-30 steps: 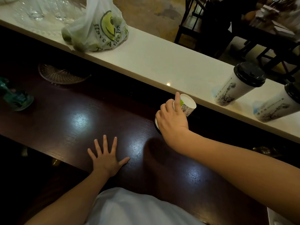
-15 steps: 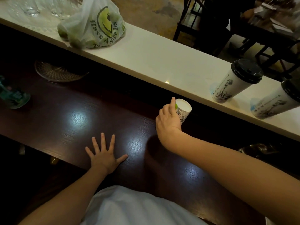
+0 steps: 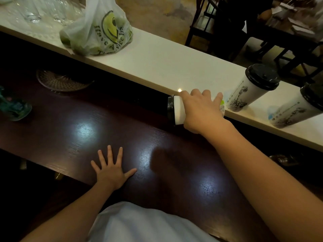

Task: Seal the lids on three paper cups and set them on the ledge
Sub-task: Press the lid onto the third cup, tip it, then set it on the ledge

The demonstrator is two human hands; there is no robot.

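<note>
My right hand [image 3: 202, 110] grips a white paper cup [image 3: 179, 111] with a black lid, held on its side in the air at the front edge of the white ledge [image 3: 157, 63], lid pointing left. Two more lidded white cups stand on the ledge to the right: one [image 3: 251, 89] close to my hand, another [image 3: 297, 107] at the frame's right edge. My left hand [image 3: 111, 169] rests flat on the dark wooden counter [image 3: 73, 123], fingers spread, holding nothing.
A plastic bag with a smiley face [image 3: 97, 32] and clear glasses [image 3: 33, 9] sit on the ledge at the left. A glass dish [image 3: 61, 81] and a teal object [image 3: 14, 107] lie on the counter. Dark chairs [image 3: 227, 27] stand beyond the ledge.
My right hand lifted the cup from upside down on the counter, turned it sideways and moved it up and right to the ledge's edge. The left hand stayed in place.
</note>
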